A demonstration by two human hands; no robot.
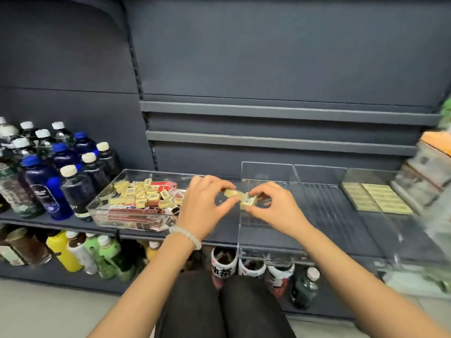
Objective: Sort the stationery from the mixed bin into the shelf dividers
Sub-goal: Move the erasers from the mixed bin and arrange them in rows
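A: 2 hands busy: left hand point(207, 203) pinches 1 eraser point(231, 192), right hand point(273, 206) pinches another point(249, 200), between mixed bin point(97, 206) and dividers point(268, 254).
B: Risk: light pinches, erasers touching, 1 could drop off the shelf point(73, 223).

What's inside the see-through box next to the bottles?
The clear bin holds a heap of small yellow erasers lying on flat red-and-white packets. A small dark item sits near its right end. Whatever lies under the heap is covered.
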